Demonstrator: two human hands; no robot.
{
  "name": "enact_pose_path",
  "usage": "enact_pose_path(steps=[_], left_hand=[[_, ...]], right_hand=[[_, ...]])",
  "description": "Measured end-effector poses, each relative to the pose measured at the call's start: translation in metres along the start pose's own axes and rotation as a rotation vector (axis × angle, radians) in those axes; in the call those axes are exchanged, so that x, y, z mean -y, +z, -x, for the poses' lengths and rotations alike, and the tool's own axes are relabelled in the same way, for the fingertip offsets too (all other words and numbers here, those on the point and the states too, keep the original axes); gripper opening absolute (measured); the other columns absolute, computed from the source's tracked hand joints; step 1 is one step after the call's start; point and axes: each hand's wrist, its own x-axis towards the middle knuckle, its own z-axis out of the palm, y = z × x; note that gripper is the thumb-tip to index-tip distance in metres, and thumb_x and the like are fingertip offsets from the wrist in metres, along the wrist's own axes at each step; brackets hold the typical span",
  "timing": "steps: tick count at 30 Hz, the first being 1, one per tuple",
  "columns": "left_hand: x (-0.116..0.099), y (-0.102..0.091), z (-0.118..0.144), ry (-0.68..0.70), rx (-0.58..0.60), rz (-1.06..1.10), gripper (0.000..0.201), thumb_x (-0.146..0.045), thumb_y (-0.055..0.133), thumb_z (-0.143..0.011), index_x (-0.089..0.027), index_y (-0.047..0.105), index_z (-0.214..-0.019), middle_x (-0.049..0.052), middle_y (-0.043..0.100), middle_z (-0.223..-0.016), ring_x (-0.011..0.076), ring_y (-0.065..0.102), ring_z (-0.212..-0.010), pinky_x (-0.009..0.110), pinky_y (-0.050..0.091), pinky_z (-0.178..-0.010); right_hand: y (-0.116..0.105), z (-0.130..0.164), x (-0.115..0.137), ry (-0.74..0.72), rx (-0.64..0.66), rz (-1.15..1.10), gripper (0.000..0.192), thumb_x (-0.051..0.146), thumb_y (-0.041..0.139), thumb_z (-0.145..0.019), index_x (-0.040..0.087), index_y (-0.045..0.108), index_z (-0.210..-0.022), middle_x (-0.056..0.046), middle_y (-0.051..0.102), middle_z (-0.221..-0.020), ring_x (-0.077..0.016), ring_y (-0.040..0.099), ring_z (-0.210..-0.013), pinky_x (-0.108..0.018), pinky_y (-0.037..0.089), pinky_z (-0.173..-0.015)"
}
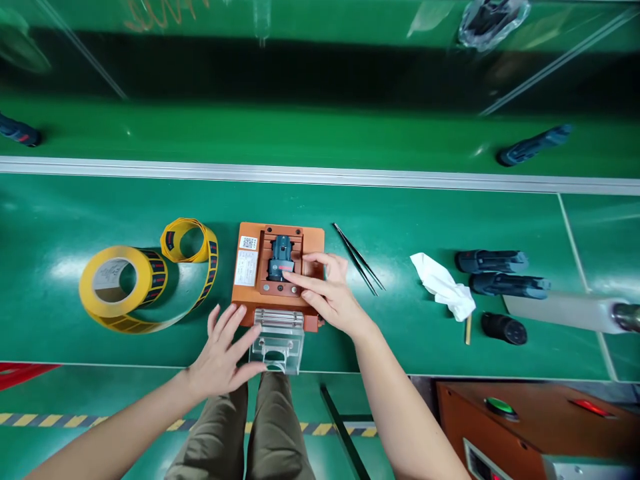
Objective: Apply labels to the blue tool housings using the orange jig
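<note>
An orange-brown fixture (314, 293) lies on the green bench in front of me. Its recess holds a dark blue tool battery (283, 250) with a red-lettered label near its lower end. My right hand (333, 290) reaches in from the right, fingers stretched out, with the index fingertip touching the battery by the label. My left hand (227, 347) is spread at the fixture's lower left corner, its fingers beside the clear hinged cover (290, 343). That cover is folded down toward me, over the bench edge.
A yellow label roll (90, 280) with a loose, curled strip stands on the left. Black tweezers (359, 260), a white tissue (443, 283), two more batteries (493, 261) and a black cylinder (504, 329) lie to the right. A metal rail (320, 178) runs behind.
</note>
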Motion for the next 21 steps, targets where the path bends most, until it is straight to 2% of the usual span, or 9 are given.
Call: enact_pose_path(steps=[2,9,17,19,21], left_hand=[[0.004,0.003,-0.005,-0.01,0.018,0.0,0.09,-0.038,0.069,-0.089,-0.024,0.017,-0.161,0.012,0.003,-0.171,0.0361,0.017,-0.154,0.061,0.008,-0.124],[0.006,0.004,-0.006,0.013,0.044,0.047,0.089,-0.034,0.07,-0.086,-0.024,0.022,-0.16,0.011,0.001,-0.171,0.0355,0.02,-0.154,0.057,0.012,-0.125],[0.009,0.007,-0.002,0.002,0.034,0.029,0.091,-0.034,0.073,-0.084,-0.027,0.024,-0.16,0.013,0.005,-0.171,0.0389,0.027,-0.151,0.062,0.019,-0.123],[0.012,0.007,-0.002,0.001,0.037,0.004,0.092,-0.034,0.074,-0.082,-0.027,0.024,-0.16,0.016,0.006,-0.17,0.0405,0.03,-0.149,0.064,0.022,-0.121],[0.013,0.007,-0.001,0.008,0.043,-0.019,0.094,-0.032,0.074,-0.082,-0.027,0.023,-0.16,0.017,0.007,-0.17,0.0417,0.032,-0.148,0.065,0.026,-0.119]], right_hand=[[0.004,-0.005,-0.003,-0.013,0.042,-0.01,0.037,0.047,0.041,-0.103,0.043,0.068,-0.128,-0.006,0.042,-0.136,-0.0296,0.036,-0.127,-0.054,0.033,-0.111],[0.012,-0.019,-0.02,0.014,0.058,0.011,0.035,0.047,0.042,-0.102,0.047,0.068,-0.125,-0.006,0.04,-0.134,-0.0298,0.035,-0.125,-0.054,0.035,-0.11],[0.015,-0.022,-0.007,0.007,0.044,-0.063,0.033,0.042,0.045,-0.102,0.044,0.071,-0.122,-0.006,0.039,-0.132,-0.0285,0.035,-0.126,-0.052,0.034,-0.11],[0.015,-0.028,-0.005,0.092,-0.024,-0.054,0.033,0.039,0.046,-0.102,0.039,0.069,-0.126,-0.007,0.041,-0.13,-0.0272,0.037,-0.125,-0.05,0.036,-0.109],[0.015,-0.037,0.001,0.222,-0.107,-0.026,0.039,0.044,0.059,-0.095,0.028,0.065,-0.13,-0.01,0.046,-0.124,-0.0277,0.042,-0.121,-0.049,0.04,-0.106]])
